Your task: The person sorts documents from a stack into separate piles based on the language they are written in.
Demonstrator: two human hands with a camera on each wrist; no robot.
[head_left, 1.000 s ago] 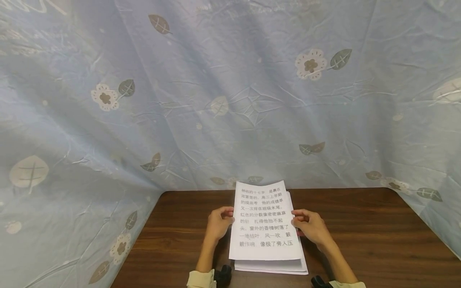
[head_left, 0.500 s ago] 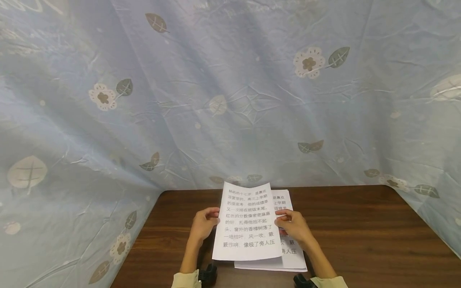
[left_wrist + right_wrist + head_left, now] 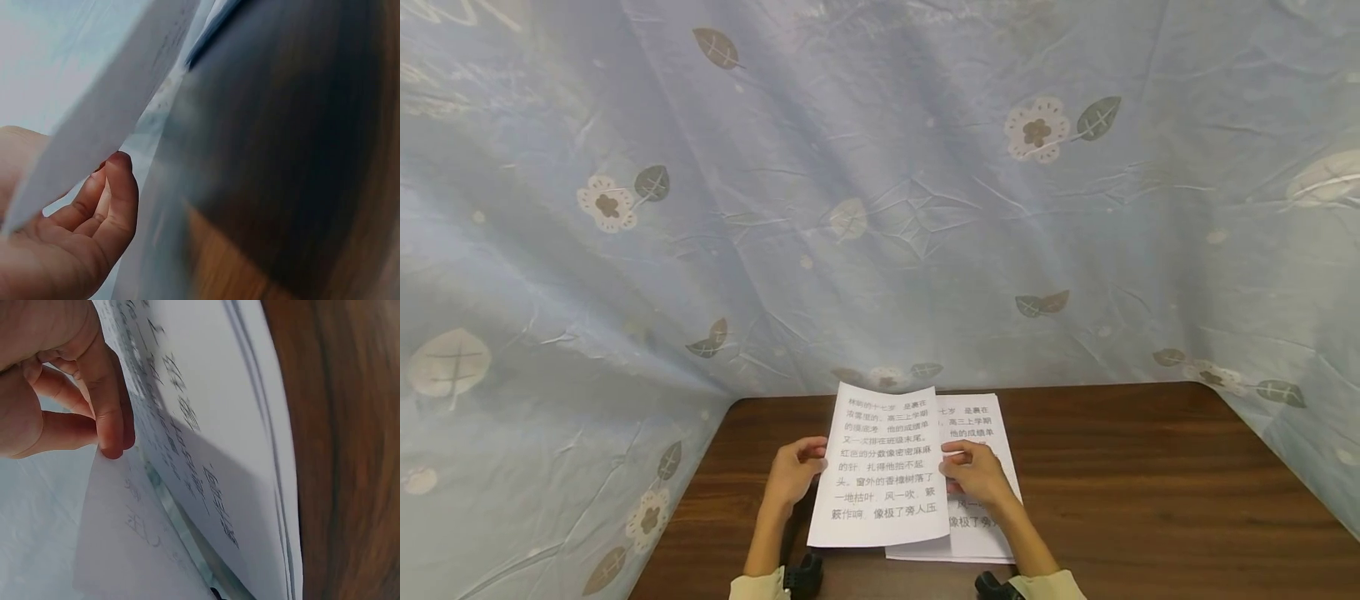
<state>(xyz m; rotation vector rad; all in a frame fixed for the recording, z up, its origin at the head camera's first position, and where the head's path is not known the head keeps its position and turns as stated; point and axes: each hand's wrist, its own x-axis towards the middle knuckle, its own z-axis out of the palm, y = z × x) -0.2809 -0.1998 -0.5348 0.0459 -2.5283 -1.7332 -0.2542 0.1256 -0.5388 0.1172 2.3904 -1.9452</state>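
A white sheet of paper (image 3: 880, 475) with printed Chinese text is held up in both hands, its top edge bowed. The left hand (image 3: 795, 473) pinches its left edge between thumb and fingers; the left wrist view shows that hand (image 3: 94, 219) at the paper's edge. On the opposite edge, the right hand (image 3: 976, 472) pinches the sheet. Under and to the right lies a stack of similar printed paper (image 3: 977, 425), partly covered by the raised sheet. In the right wrist view the sheet (image 3: 131, 531) hangs apart from the stack (image 3: 219, 394).
The stack rests on a dark brown wooden table (image 3: 1120, 475). A pale blue curtain (image 3: 880, 317) with leaf and flower prints hangs behind the table and along its sides. Black wrist devices (image 3: 805, 575) sit at both cuffs.
Both hands have carried the top sheet leftward, off its place over the stack. More of the printed page beneath now shows, and the stack has stayed about where it was.
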